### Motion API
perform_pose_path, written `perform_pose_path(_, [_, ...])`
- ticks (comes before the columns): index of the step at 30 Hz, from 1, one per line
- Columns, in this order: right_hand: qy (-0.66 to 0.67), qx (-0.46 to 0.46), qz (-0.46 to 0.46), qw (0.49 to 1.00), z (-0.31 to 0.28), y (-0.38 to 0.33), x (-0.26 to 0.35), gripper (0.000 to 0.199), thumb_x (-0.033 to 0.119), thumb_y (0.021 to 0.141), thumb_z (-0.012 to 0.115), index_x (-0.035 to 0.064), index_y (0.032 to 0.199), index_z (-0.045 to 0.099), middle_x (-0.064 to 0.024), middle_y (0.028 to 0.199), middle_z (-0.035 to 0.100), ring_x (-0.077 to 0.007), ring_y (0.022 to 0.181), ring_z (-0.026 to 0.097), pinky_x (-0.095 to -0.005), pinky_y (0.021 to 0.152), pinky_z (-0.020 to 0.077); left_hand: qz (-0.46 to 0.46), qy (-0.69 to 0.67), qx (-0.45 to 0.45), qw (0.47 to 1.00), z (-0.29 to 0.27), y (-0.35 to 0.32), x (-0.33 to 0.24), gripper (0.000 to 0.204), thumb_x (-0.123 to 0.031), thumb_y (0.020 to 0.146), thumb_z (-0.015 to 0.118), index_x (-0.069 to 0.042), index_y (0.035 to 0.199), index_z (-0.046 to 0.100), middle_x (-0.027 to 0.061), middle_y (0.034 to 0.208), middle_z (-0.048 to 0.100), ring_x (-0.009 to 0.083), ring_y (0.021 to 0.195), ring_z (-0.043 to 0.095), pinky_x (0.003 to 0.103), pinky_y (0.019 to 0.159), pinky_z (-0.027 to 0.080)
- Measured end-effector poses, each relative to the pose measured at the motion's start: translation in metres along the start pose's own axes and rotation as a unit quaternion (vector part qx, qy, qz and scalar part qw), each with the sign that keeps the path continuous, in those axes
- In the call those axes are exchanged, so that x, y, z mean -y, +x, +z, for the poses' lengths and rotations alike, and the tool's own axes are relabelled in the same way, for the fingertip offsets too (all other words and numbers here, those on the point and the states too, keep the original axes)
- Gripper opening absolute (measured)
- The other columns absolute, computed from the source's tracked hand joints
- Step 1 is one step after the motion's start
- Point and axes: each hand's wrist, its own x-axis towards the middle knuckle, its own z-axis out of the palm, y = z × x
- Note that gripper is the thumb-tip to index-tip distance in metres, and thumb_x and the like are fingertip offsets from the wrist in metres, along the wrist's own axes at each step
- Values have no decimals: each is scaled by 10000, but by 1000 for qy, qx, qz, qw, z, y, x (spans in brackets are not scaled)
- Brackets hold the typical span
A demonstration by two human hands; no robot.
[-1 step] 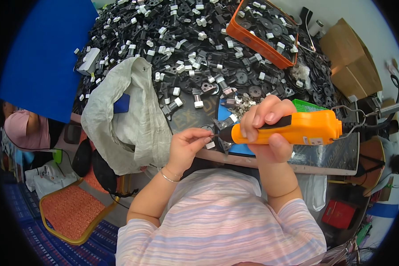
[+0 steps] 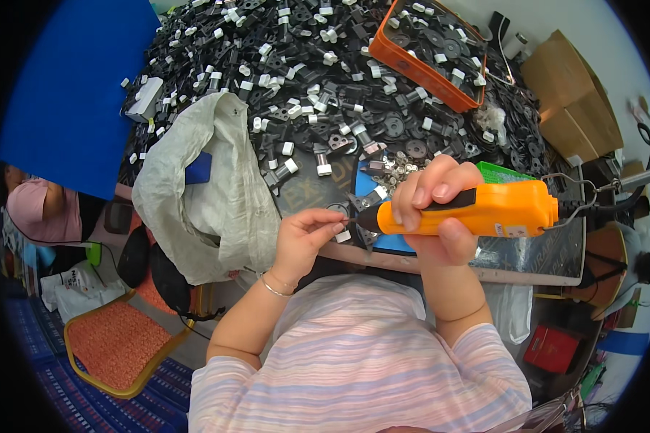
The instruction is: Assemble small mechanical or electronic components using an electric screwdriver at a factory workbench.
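An orange and black electric screwdriver (image 2: 509, 206) lies level across my right hand (image 2: 440, 191), whose fingers wrap round its body. The black nose points left. At its tip, the thumb and forefinger of my left hand (image 2: 302, 242) pinch the thin screwdriver bit (image 2: 349, 220); whether a small screw is also there I cannot make out. Just beyond the nose lie black plastic parts with white ends (image 2: 374, 196), resting partly on a blue mat (image 2: 393, 242). A heap of small metal pieces (image 2: 397, 170) sits behind my right fingers.
A large pile of black and white parts (image 2: 296, 65) covers the far table. On it stands an orange bin (image 2: 426, 78). A pale woven sack (image 2: 231, 202) is left of my hands; a green tray (image 2: 500, 173) is behind the screwdriver. A metal hanger (image 2: 592, 189) holds the screwdriver's rear.
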Motion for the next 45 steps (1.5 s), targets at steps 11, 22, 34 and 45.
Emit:
perform_pose_path(11, [3, 1, 7, 1000, 4, 0, 1, 272, 210, 818, 640, 54, 966, 473, -95, 891, 487, -160, 614, 534, -302, 592, 452, -17, -22, 5, 1000, 3, -1, -4, 236, 83, 807, 633, 40, 1039, 630, 112, 950, 674, 155, 870, 649, 256, 806, 516])
perform_pose_path(22, [-18, -4, 16, 1000, 6, -2, -2, 280, 222, 823, 650, 52, 967, 480, -95, 889, 492, -159, 603, 533, -300, 579, 452, 163, 216, 3, 963, 2, 1, -2, 391, 101, 753, 650, -28, 1122, 632, 75, 871, 664, 136, 814, 651, 235, 719, 512])
perform_pose_path(34, [-123, -19, 28, 992, -10, -11, -43, 264, 120, 793, 693, 0, 949, 517, -125, 889, 518, -168, 657, 557, -272, 596, 469, 200, 504, 13, 840, -7, 6, 0, 724, -219, 608, 821, -2, 1222, 506, 165, 1124, 570, 350, 1047, 512, 417, 918, 411])
perform_pose_path(45, [-162, 26, 86, 983, -9, -6, -62, 220, 43, 730, 674, 29, 896, 531, -88, 840, 533, -156, 704, 536, -263, 611, 454, 164, 472, 41, 865, -17, 15, 15, 493, -166, 653, 784, 4, 1079, 604, 142, 1005, 606, 336, 935, 551, 388, 817, 455])
